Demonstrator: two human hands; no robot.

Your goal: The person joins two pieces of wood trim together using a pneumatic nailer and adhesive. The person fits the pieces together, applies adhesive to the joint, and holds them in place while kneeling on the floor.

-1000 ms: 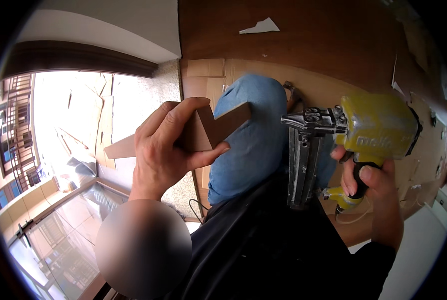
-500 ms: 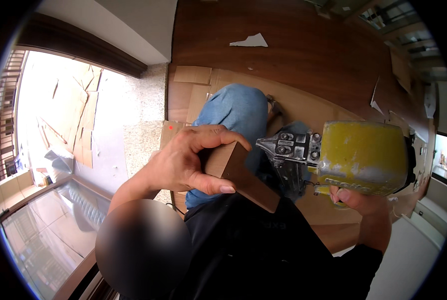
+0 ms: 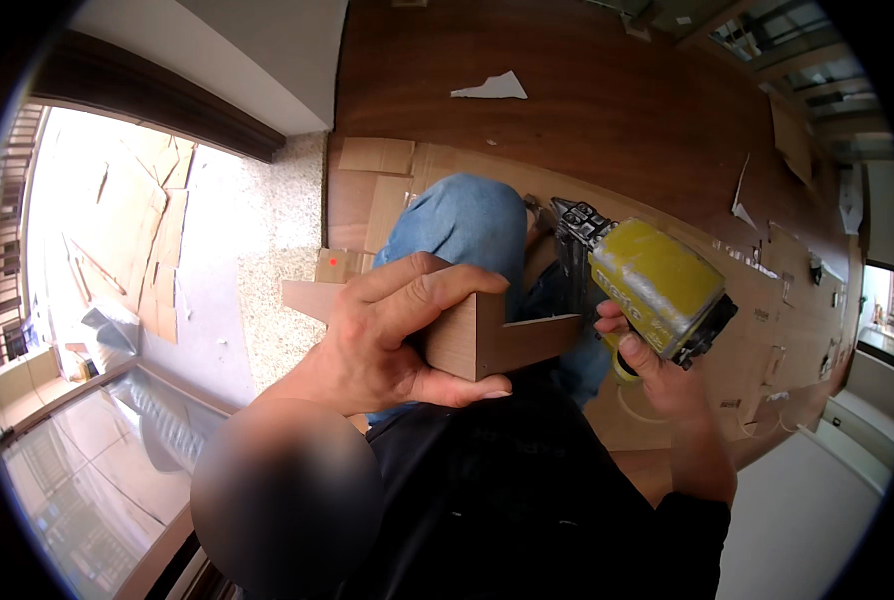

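My left hand is wrapped over a brown wood-grain piece of trim, thumb along its lower edge and fingers over its top. Angled arms of the trim stick out on both sides of the hand, and the palm hides its middle. In my right hand is a yellow nail gun with scuffed paint, gripped by its handle. The gun's dark metal nose points up and left, apart from the trim. Beyond the trim is my bent knee in blue jeans.
Cardboard sheets cover much of the brown floor. A torn white scrap lies ahead. Partly hidden by my knee is what looks like a hammer. To the left are a speckled stone sill and a glass panel.
The nail gun has swung away from the trim, its nose turning from leftward to up and left. My left hand has turned the trim, so its corner and another arm now show.
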